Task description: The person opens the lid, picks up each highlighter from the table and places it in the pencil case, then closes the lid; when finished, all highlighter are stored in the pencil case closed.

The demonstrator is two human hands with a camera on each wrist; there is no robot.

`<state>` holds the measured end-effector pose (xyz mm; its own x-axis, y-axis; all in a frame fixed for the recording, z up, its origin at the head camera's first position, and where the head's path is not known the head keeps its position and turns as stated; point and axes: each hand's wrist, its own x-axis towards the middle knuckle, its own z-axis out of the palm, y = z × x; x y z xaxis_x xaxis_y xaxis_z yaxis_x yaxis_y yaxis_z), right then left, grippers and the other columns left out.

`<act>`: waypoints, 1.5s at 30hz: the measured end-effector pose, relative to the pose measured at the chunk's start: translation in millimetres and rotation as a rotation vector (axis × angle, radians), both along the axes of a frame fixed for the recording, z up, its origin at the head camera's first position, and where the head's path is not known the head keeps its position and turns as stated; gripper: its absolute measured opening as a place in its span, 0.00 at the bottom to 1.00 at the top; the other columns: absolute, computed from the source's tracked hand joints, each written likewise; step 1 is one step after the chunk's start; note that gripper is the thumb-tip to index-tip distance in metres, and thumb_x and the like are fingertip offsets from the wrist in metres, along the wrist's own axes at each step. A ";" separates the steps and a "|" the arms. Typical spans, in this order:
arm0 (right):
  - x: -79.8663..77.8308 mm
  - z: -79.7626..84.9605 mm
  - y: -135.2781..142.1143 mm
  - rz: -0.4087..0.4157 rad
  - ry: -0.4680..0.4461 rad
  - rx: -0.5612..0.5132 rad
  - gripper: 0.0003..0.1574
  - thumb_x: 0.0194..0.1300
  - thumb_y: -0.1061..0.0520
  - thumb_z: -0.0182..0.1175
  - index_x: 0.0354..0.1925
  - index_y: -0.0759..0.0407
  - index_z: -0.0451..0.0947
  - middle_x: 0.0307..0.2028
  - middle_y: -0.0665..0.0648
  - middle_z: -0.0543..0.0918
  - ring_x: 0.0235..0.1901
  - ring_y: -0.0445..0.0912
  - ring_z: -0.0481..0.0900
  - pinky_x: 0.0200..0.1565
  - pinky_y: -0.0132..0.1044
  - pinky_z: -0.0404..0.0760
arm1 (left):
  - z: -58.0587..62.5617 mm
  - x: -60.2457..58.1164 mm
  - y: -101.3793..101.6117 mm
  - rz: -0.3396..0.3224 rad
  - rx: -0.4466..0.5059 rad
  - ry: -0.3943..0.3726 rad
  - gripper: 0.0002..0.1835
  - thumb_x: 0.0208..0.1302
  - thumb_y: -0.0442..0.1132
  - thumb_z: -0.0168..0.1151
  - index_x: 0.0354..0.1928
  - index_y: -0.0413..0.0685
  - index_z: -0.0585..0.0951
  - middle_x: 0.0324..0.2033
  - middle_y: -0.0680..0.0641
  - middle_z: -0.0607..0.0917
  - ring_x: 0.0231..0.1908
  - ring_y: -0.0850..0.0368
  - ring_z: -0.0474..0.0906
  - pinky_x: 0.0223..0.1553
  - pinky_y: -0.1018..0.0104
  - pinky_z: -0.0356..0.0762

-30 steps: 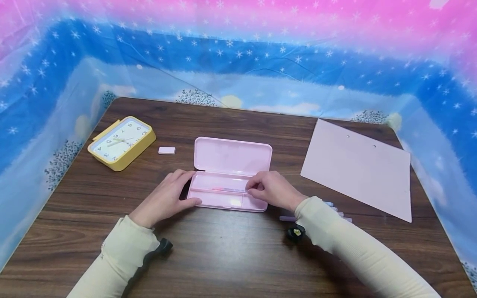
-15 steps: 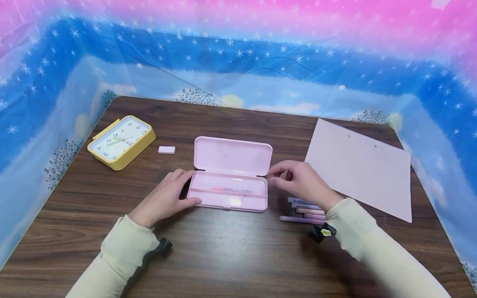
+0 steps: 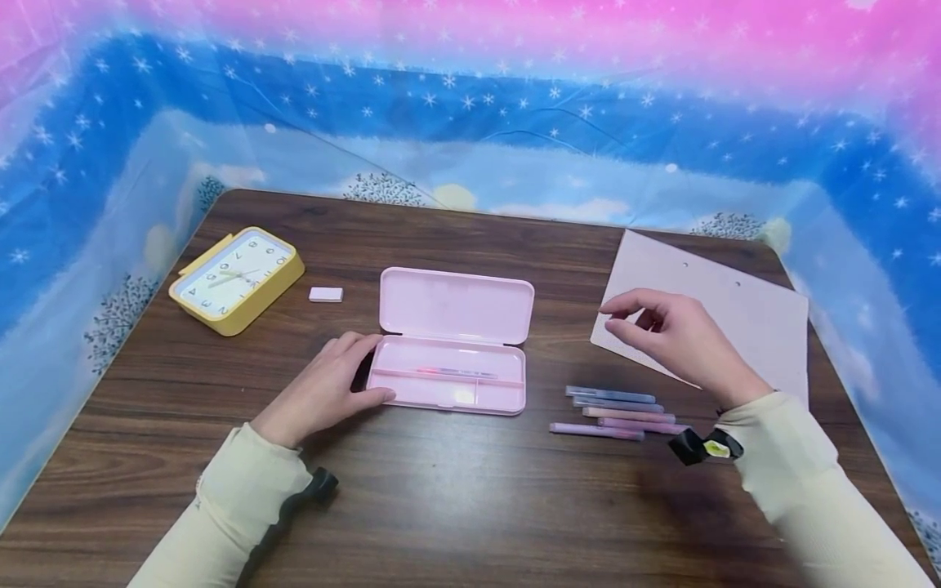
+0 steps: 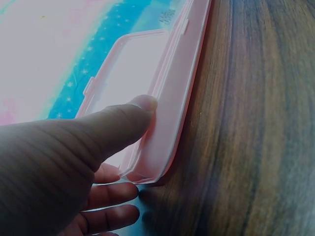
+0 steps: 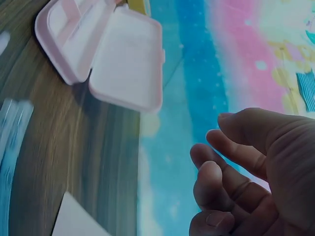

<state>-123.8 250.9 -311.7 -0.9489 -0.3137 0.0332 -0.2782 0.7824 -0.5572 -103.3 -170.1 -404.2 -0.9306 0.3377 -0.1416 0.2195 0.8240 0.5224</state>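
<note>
A pink pencil case [image 3: 446, 392] lies on the table with its lid [image 3: 456, 306] raised. One pen [image 3: 459, 372] with a reddish end rests in its long back compartment. At the case's left end my left hand [image 3: 323, 390] grips it, the thumb on the front rim and the other fingers along the outer end; the left wrist view shows the thumb [image 4: 120, 128] on the rim. My right hand [image 3: 680, 339] hovers over the near left part of a pale pink board, fingers loosely bent. In the right wrist view nothing sits between that hand's fingers [image 5: 209, 179].
Several pastel pens [image 3: 617, 414] lie side by side right of the case. The pale pink board [image 3: 750, 327] with two small holes is at the far right. A white eraser [image 3: 326, 295] and a yellow clock [image 3: 238, 282] are at the left. A snowflake-patterned cloth [image 3: 470, 122] surrounds the table.
My right hand has left the pen in the case and moved right, past the case's edge, to above the board, uncovering the loose pens. My left hand has stayed on the case.
</note>
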 end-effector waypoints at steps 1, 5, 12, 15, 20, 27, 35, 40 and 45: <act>1.3 -0.2 3.6 -0.002 0.004 0.005 0.11 0.67 0.49 0.64 0.47 0.46 0.83 0.36 0.50 0.85 0.28 0.43 0.76 0.30 0.33 0.74 | -0.3 0.1 -0.2 -0.001 0.001 -0.001 0.43 0.60 0.54 0.69 0.72 0.42 0.64 0.60 0.39 0.73 0.61 0.43 0.67 0.64 0.42 0.68; 6.6 -7.6 18.2 -0.025 -0.004 0.022 0.11 0.67 0.48 0.64 0.47 0.44 0.84 0.39 0.49 0.85 0.29 0.42 0.77 0.31 0.33 0.75 | -0.9 1.1 -0.7 -0.005 0.009 0.001 0.43 0.60 0.54 0.69 0.72 0.42 0.64 0.61 0.39 0.73 0.61 0.43 0.67 0.64 0.42 0.67; 15.2 -32.2 46.5 -0.065 -0.046 0.061 0.13 0.67 0.47 0.64 0.47 0.48 0.84 0.40 0.52 0.85 0.28 0.42 0.76 0.30 0.33 0.74 | -2.1 0.8 -0.2 -0.013 0.014 0.021 0.43 0.60 0.54 0.69 0.71 0.42 0.65 0.59 0.39 0.73 0.60 0.43 0.68 0.63 0.42 0.68; 20.7 -44.4 59.2 -0.073 -0.085 0.078 0.15 0.67 0.47 0.64 0.48 0.50 0.83 0.41 0.53 0.85 0.28 0.42 0.76 0.30 0.33 0.74 | -2.2 0.0 -0.3 -0.018 0.010 0.031 0.43 0.60 0.54 0.69 0.71 0.41 0.65 0.59 0.39 0.74 0.59 0.43 0.68 0.62 0.42 0.69; 28.2 -64.6 73.2 -0.067 -0.140 0.114 0.13 0.66 0.50 0.65 0.47 0.51 0.84 0.40 0.53 0.85 0.29 0.43 0.74 0.29 0.33 0.74 | -1.3 0.0 -1.0 -0.020 0.012 0.041 0.43 0.60 0.53 0.69 0.71 0.40 0.65 0.58 0.39 0.74 0.59 0.43 0.68 0.62 0.42 0.69; 30.8 -82.2 75.0 -0.049 -0.158 0.136 0.09 0.66 0.53 0.65 0.45 0.49 0.84 0.40 0.52 0.85 0.30 0.43 0.74 0.32 0.33 0.74 | -1.7 -0.1 -1.5 -0.017 0.006 0.024 0.43 0.61 0.53 0.69 0.72 0.41 0.64 0.61 0.39 0.73 0.61 0.43 0.67 0.64 0.42 0.67; 28.0 -88.5 67.4 -0.037 -0.155 0.168 0.08 0.63 0.58 0.66 0.42 0.53 0.84 0.37 0.51 0.85 0.32 0.43 0.75 0.36 0.35 0.74 | -2.8 0.0 -0.8 -0.020 0.008 0.018 0.43 0.60 0.54 0.69 0.72 0.41 0.64 0.62 0.39 0.72 0.62 0.43 0.67 0.64 0.42 0.67; 25.3 -89.7 66.6 -0.027 -0.147 0.192 0.07 0.62 0.59 0.66 0.41 0.53 0.84 0.37 0.52 0.84 0.32 0.43 0.75 0.37 0.36 0.74 | -2.3 0.5 -0.6 -0.020 0.012 0.026 0.43 0.60 0.54 0.69 0.72 0.41 0.64 0.61 0.39 0.73 0.61 0.43 0.67 0.63 0.43 0.68; 21.3 -91.0 66.6 -0.006 -0.129 0.201 0.06 0.63 0.59 0.66 0.40 0.52 0.84 0.35 0.51 0.84 0.30 0.42 0.73 0.35 0.35 0.73 | -1.8 0.9 -0.8 -0.016 0.015 0.022 0.43 0.60 0.54 0.69 0.72 0.41 0.64 0.61 0.39 0.73 0.61 0.43 0.67 0.63 0.43 0.68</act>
<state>-102.5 317.5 -402.7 -0.9431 -0.2964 -0.1505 -0.2101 0.8825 -0.4208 -102.4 -170.9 -406.1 -0.9279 0.3541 -0.1165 0.2436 0.8127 0.5294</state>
